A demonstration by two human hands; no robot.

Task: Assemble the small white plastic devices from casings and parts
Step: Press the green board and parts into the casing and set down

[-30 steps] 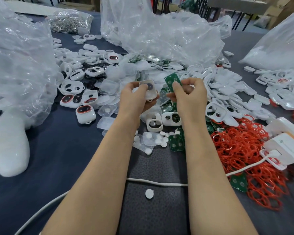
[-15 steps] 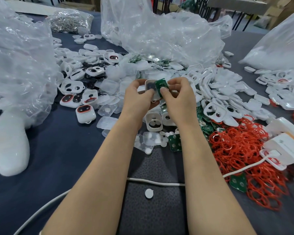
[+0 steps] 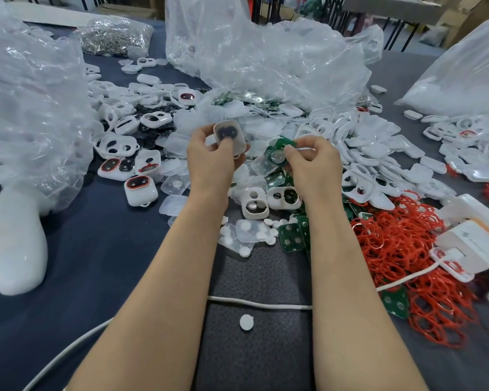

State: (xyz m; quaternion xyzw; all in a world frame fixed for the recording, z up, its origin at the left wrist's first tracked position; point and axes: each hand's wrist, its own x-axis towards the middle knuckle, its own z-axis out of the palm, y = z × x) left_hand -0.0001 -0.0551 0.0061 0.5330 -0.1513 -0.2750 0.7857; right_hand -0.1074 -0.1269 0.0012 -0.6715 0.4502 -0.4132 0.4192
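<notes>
Casing in left hand, board in right hand, now apart

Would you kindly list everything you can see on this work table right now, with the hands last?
Plastic bags: three large, clear, far side and both flanks.
Bag of metal bits: one, silvery, far left.
Casings: too many to count, white, heaped across the middle and right.
Rubber rings: one heap, red, right.
Circuit boards: several, green, by the right forearm.
Discs: a handful, white, centre; one alone on the mat.
Cable: one, white, across the mat.
Mat: one, dark grey, near edge.
Boxes: apparently two, white, right edge.
Table cover: one, dark blue, under everything.
Left hand: holds a white casing.
Right hand: pinches a green board.
</notes>
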